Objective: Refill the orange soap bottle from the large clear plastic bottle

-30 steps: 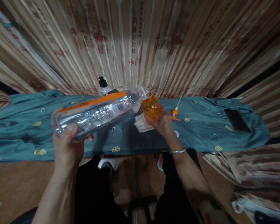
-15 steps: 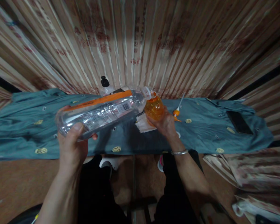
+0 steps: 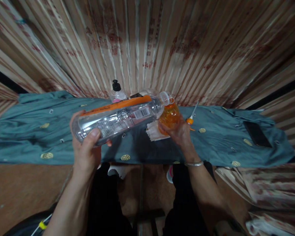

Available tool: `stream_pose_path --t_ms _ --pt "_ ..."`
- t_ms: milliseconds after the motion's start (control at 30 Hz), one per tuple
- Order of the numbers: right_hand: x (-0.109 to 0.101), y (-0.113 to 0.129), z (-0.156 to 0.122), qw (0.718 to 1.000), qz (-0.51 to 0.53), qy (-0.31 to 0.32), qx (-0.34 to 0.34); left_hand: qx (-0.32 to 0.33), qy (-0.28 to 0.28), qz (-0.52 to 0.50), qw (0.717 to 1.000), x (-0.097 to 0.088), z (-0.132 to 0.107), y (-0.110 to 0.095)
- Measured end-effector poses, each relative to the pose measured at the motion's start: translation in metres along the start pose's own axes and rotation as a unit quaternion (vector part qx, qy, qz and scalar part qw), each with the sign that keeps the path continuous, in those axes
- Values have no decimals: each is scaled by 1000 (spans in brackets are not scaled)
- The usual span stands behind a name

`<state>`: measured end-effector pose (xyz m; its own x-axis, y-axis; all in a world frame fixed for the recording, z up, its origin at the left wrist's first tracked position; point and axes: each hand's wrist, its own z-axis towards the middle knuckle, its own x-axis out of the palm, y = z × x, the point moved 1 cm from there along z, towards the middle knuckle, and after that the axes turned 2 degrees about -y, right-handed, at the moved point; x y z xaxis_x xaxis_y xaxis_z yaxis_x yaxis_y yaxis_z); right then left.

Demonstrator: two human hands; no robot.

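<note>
A large clear plastic bottle (image 3: 118, 119) with an orange-edged label and a barcode lies tilted in the air, its neck pointing right. My left hand (image 3: 88, 147) is wrapped round its base end. Its mouth meets the opening of a smaller orange see-through bottle (image 3: 169, 116), which my right hand (image 3: 180, 131) grips from the right side. Whether liquid passes between the two mouths I cannot tell. Under the orange bottle a pale cloth or tissue (image 3: 154, 132) lies on the table. Just right of my right hand is an orange pump head (image 3: 189, 121) with a thin tube.
A teal patterned cloth (image 3: 218, 144) covers the narrow table. Behind the large bottle stands a clear bottle with a black cap (image 3: 116, 86). A dark phone (image 3: 257, 134) lies at the right. Pleated curtains (image 3: 142, 42) hang close behind the table.
The view has shifted slightly, so both bottles and hands appear a little farther right. The mouths stay together, and both hands keep their hold.
</note>
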<state>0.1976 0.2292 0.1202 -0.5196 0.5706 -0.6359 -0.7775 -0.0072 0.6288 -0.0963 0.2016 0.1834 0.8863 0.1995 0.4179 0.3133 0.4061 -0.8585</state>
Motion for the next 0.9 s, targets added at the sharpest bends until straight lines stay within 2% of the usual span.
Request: stream_pose_path --t_ms 233,533,700,900 --pt "0 -4 1 1000 10 -10 -2 -3 9 -7 1000 1 -1 8" --pt "-3 -1 2 1000 3 -8 5 -69 -15 -48 996 5 -6 17" --pt "1 -5 2 1000 2 -25 8 -102 -7 -36 994 4 -6 24" --pt "4 -5 2 1000 27 0 10 -110 -33 -57 992 6 -7 33"
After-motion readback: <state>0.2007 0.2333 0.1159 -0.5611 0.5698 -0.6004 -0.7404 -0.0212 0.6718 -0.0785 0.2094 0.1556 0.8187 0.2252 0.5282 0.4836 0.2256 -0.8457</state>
